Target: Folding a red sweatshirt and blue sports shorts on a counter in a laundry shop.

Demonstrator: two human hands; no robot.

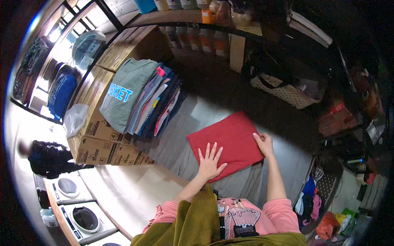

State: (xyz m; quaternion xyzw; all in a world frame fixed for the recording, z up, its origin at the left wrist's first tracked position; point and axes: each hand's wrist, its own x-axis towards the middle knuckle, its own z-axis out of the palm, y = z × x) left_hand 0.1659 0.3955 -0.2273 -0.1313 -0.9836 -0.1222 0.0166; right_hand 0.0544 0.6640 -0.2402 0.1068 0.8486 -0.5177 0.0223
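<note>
A folded red cloth [227,138] lies on the grey wood-patterned table [181,153] before me. Spread flat on its lower left part is my left hand [210,164], fingers apart. My right hand [264,144] is at the cloth's right edge, its thumb on top; whether the fingers grip the edge from below is hidden. To the left of the cloth stands a tall stack of folded clothes [154,104], with a grey-green shirt [129,89] bearing blue letters on top.
Cardboard boxes [98,147] stand left of the stack, with a clear plastic bag [75,118]. A woven basket [283,89] is at the far right. Clothes fill a basket [327,184] at the lower right. Front-loading washing machines [86,218] and a person [50,158] are at the left.
</note>
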